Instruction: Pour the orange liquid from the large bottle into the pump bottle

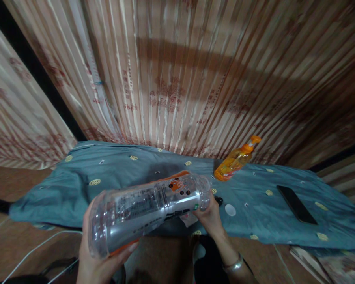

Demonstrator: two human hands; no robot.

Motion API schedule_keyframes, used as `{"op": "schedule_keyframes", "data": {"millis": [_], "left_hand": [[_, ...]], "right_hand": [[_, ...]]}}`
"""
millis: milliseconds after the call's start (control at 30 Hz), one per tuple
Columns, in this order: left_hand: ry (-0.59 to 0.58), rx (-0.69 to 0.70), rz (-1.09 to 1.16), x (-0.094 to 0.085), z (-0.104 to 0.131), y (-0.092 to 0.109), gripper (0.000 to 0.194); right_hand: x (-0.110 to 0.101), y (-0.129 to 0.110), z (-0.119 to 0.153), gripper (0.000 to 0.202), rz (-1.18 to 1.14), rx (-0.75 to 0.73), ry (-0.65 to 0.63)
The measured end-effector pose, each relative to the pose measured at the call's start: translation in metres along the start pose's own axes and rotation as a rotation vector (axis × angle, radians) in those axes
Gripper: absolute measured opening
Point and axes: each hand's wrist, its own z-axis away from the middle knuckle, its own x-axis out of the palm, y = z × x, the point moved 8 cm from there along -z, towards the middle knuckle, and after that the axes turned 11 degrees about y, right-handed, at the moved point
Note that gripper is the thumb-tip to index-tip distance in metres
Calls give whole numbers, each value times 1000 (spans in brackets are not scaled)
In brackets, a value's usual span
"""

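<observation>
A large clear plastic bottle (pixel 139 213) with a silver and orange printed label lies nearly level between my two hands, its right end tilted slightly up. My left hand (pixel 96 252) wraps its broad left end, the thumb along the underside. Around the narrower right end, my right hand (pixel 210 217) is closed, with its fingers partly hidden behind the plastic. Just beyond that end stands an orange pump bottle (pixel 233 162) with yellow liquid inside. A small dark object (pixel 219 200) and a white round disc (pixel 230 210) lie beside my right hand.
A blue-green patterned cloth (pixel 85 165) covers the narrow table. On its right side rests a black phone (pixel 296 205). Behind, a pleated curtain (pixel 171 90) hangs down to the table's back edge. A white cable (pixel 35 250) runs at lower left, over the brown floor (pixel 6 252).
</observation>
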Motion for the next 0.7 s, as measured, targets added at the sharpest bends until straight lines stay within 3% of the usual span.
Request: {"op": "schedule_keyframes", "data": {"millis": [67,167,367,433,533,700], "left_hand": [[-10,-45,18,1,-1,-16,96],[-10,-58,28,-1,-3,-21,97],[-98,182,-4,-5,-13,-14,99],[-88,152,-2,-4,-13,-16,97],[-3,1,24,-2,-8,-17,94],[27,-95,30,-2,3,16,91]], "right_hand": [[1,1,0,77,-4,5,-5],[0,1,0,78,-1,9,-1],[1,1,0,77,-2,27,-12],[0,1,0,77,8,16,-2],[0,1,0,77,10,9,8],[1,0,-1,77,-2,18,1]]}}
